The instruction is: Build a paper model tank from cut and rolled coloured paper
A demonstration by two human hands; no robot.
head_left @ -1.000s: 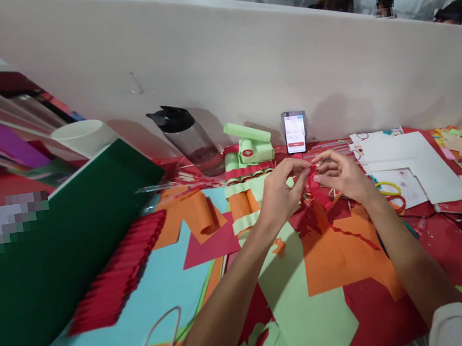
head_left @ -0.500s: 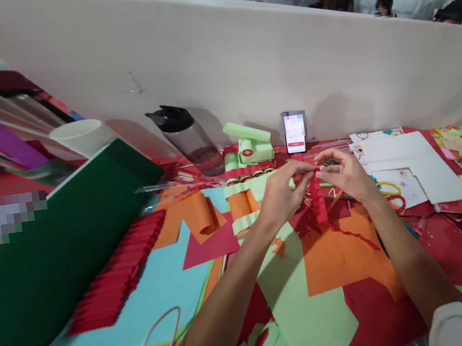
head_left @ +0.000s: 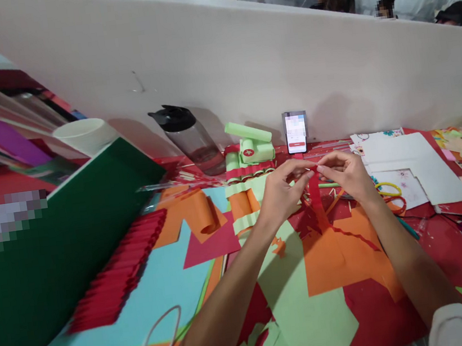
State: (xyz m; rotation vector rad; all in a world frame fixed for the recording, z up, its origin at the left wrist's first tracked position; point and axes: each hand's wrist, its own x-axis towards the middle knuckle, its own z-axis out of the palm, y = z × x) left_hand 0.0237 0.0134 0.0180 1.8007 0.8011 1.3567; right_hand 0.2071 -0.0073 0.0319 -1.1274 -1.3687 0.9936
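Both hands meet over the middle of the table, pinching a narrow red paper strip (head_left: 316, 194) near its upper end. My left hand (head_left: 284, 190) has thumb and fingers closed on it from the left. From the other side, my right hand (head_left: 345, 174) pinches the same strip, fingers curled. The strip's lower part hangs down toward an orange paper sheet (head_left: 344, 257). Just left of my left hand stands a paper model tank (head_left: 257, 149) in light green, with red and orange parts. A phone (head_left: 295, 132) with a lit screen stands behind the hands.
A tilted water bottle (head_left: 192, 138) leans near the partition (head_left: 199, 58). Pleated red paper (head_left: 119, 273) lies on light blue sheets (head_left: 158, 301) at left, beside a dark green board (head_left: 67, 257). Yellow-handled scissors (head_left: 388, 188) and white cards (head_left: 438, 163) are at right.
My fingers have shifted slightly along the red strip. The hanging part has turned and now looks narrower and smoother. The other objects stay in place.
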